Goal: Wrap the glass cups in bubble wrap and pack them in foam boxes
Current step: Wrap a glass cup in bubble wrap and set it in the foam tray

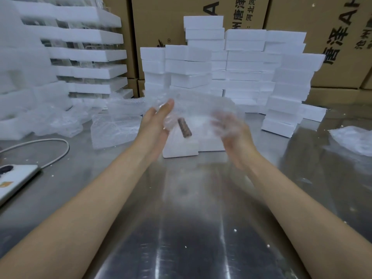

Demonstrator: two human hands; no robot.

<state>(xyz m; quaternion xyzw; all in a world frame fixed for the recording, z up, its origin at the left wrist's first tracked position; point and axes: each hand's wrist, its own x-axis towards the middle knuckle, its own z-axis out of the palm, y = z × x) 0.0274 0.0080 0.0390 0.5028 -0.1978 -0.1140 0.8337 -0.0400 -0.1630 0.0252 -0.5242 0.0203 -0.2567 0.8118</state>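
Bubble wrap bundle (201, 109) held mid-air between both grips, above foam box (181, 151) on table (191, 218). Left grip (159, 121): fingers straight, flat against bundle's left side. Right grip (231, 133) at bundle's right side, blurred behind wrap; cannot tell finger curl. Brown cylinder (184, 127) inside wrap, just beside left grip.

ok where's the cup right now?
Head view, centre: the bubble-wrapped cup sits between the left hand and right hand, held over a foam box on the steel table.
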